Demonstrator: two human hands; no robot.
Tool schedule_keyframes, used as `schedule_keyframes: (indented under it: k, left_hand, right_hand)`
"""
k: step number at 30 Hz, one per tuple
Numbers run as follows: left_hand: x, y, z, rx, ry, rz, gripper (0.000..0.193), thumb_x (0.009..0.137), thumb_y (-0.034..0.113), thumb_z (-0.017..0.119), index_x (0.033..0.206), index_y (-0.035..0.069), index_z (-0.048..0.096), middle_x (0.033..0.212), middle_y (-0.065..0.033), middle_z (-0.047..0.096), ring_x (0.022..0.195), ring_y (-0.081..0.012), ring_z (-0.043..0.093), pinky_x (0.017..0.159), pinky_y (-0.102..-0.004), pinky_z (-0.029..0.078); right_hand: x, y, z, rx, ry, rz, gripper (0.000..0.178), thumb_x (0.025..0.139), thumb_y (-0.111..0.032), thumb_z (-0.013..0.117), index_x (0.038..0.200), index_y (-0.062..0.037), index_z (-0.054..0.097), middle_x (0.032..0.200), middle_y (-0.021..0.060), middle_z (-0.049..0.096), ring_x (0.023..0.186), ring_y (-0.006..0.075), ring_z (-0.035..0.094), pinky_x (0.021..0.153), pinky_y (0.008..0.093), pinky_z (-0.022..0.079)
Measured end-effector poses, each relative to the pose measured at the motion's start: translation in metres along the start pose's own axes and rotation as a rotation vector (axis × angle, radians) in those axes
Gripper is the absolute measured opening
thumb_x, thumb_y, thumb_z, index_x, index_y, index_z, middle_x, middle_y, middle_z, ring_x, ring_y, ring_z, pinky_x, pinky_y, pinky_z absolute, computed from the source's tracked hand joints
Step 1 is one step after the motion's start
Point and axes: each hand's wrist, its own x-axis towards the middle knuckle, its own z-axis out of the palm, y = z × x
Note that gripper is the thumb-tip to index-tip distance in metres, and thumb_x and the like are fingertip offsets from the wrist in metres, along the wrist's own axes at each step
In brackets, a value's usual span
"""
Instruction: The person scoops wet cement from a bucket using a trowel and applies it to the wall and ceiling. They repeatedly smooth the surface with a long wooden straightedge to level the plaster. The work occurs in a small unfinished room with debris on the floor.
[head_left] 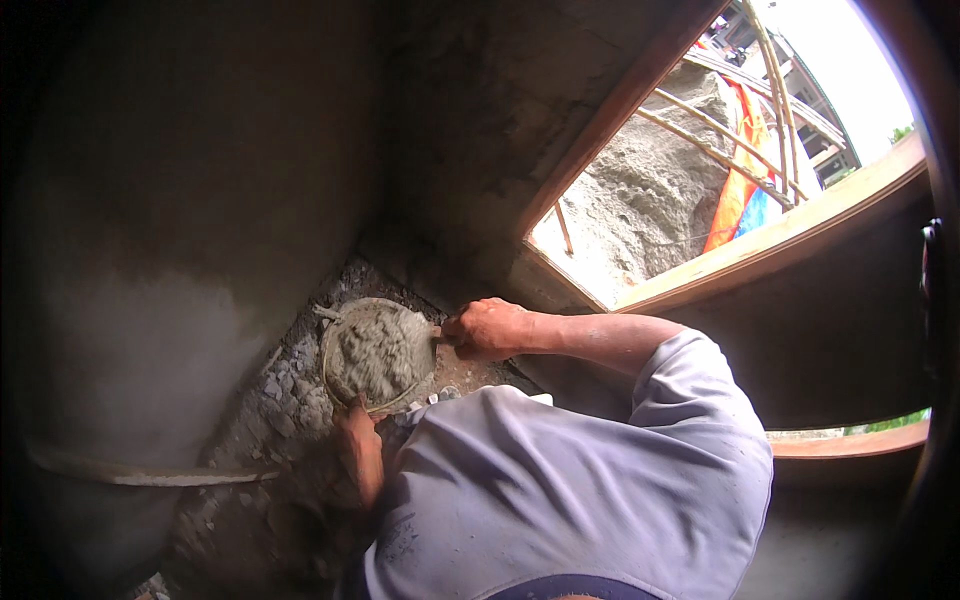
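A round basin (pixel 327 352) of wet grey mortar (pixel 383 350) rests on the rubble-strewn floor in the corner. The mortar's surface is smeared by motion. My right hand (pixel 487 329) is closed in a fist at the basin's right side, around the short handle of what looks like a trowel (pixel 438 337). Its blade is hidden or blurred in the mortar. At the near rim, my left hand (pixel 358 440) grips the basin's edge, fingers partly hidden. My light grey shirt covers much of the lower view.
Broken rubble (pixel 285 390) surrounds the basin. A dark plastered wall (pixel 150 330) rises on the left, with a pale strip (pixel 150 474) curving along it. To the upper right, a wooden window frame (pixel 790 240) opens onto a sand heap (pixel 650 190), poles and an orange sheet (pixel 740 180).
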Motion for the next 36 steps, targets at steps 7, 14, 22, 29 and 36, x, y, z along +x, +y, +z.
schedule_keyframes:
  k: [7, 14, 22, 29, 36]
  left_hand:
    - [-0.002, 0.009, -0.003, 0.088, 0.080, -0.086, 0.034, 0.079, 0.009, 0.059, 0.105, -0.010, 0.050, 0.094, -0.0206, 0.058, 0.060, -0.0263, 0.061, 0.043, -0.0332, 0.053]
    - [-0.004, 0.007, -0.008, 0.141, 0.096, -0.105, 0.038, 0.080, 0.014, 0.060, 0.106, -0.012, 0.050, 0.098, -0.0211, 0.057, 0.066, -0.0271, 0.062, 0.045, -0.0326, 0.055]
    - [-0.004, 0.012, 0.008, 0.147, 0.010, -0.035, 0.030, 0.081, 0.012, 0.059, 0.095, -0.014, 0.054, 0.085, -0.0198, 0.060, 0.055, -0.0257, 0.061, 0.043, -0.0311, 0.054]
    - [-0.014, 0.009, 0.012, 0.318, -0.014, 0.010, 0.031, 0.080, 0.010, 0.060, 0.099, -0.013, 0.050, 0.087, -0.0187, 0.058, 0.058, -0.0243, 0.061, 0.044, -0.0320, 0.056]
    - [-0.023, 0.012, 0.009, 0.408, -0.204, 0.189, 0.036, 0.081, 0.008, 0.058, 0.115, -0.004, 0.052, 0.103, -0.0168, 0.061, 0.084, -0.0239, 0.061, 0.068, -0.0330, 0.052]
  right_hand:
    - [-0.021, 0.034, -0.061, 0.919, -0.447, 0.132, 0.027, 0.074, -0.014, 0.068, 0.098, -0.0038, 0.063, 0.081, 0.0063, 0.066, 0.071, 0.0154, 0.062, 0.060, 0.0288, 0.049]
    - [-0.079, 0.190, -0.191, 0.404, 0.612, 0.490, 0.036, 0.076, -0.003, 0.050, 0.110, -0.0063, 0.061, 0.065, 0.0020, 0.056, 0.053, 0.0104, 0.050, 0.045, 0.0258, 0.040]
    - [-0.062, 0.112, -0.121, 0.240, 0.615, 0.078, 0.046, 0.079, -0.015, 0.065, 0.120, 0.0001, 0.052, 0.092, 0.0151, 0.065, 0.085, 0.0258, 0.063, 0.078, 0.0376, 0.050]
    - [0.062, 0.071, 0.068, -0.440, -0.071, 0.160, 0.016, 0.078, -0.018, 0.057, 0.087, -0.0126, 0.068, 0.084, 0.0086, 0.067, 0.078, 0.0251, 0.067, 0.060, 0.0390, 0.054]
    - [0.093, 0.022, 0.163, -0.021, -0.334, 0.085, 0.031, 0.072, -0.018, 0.060, 0.099, -0.0035, 0.065, 0.096, 0.0156, 0.065, 0.089, 0.0327, 0.064, 0.073, 0.0426, 0.052]
